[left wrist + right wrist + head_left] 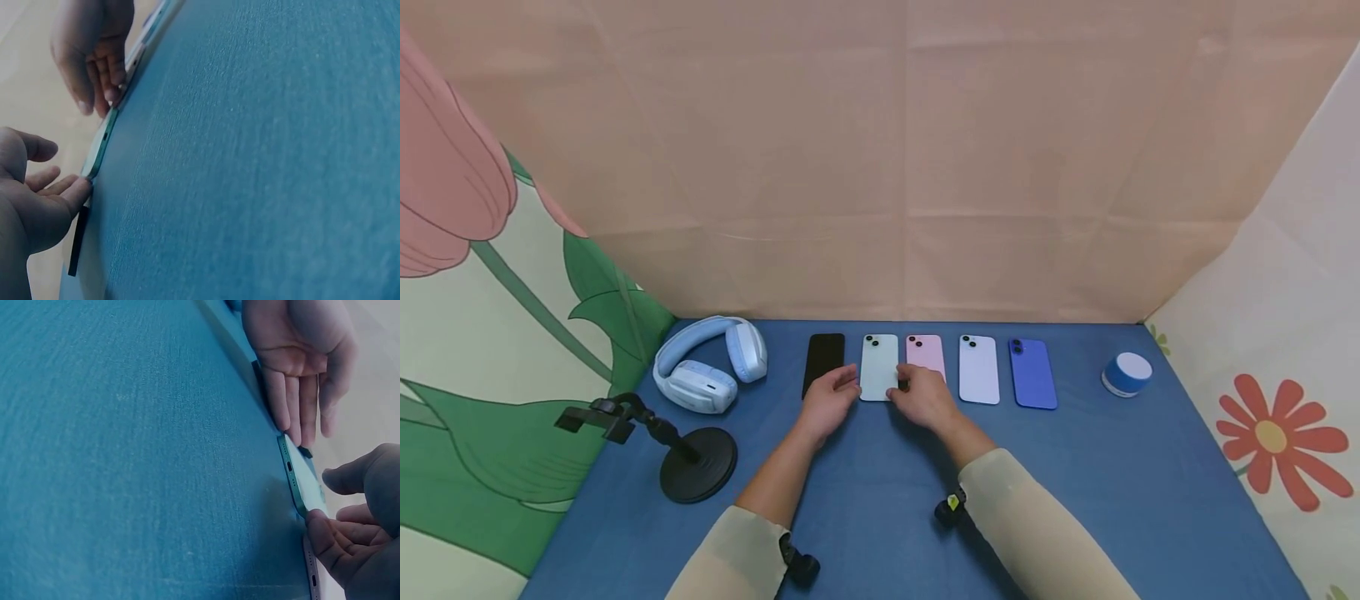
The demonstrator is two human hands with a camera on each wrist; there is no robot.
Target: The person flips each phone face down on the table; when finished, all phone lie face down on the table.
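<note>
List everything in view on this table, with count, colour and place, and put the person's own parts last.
pale green phone: 1, camera side up, second in the row at the back, touched at its near end by both hands
black phone: 1, left end of the row
pink phone: 1, third in the row, partly behind the right hand
white phone: 1, fourth in the row
blue phone: 1, right end of the row
headphones: 1, light blue, back left
stand: 1, black, round base, front left
small speaker: 1, blue and white, back right
tablecloth: 1, blue
backdrop: beige, behind
left hand: 1, at the green phone's left edge
right hand: 1, at its right edge
</note>
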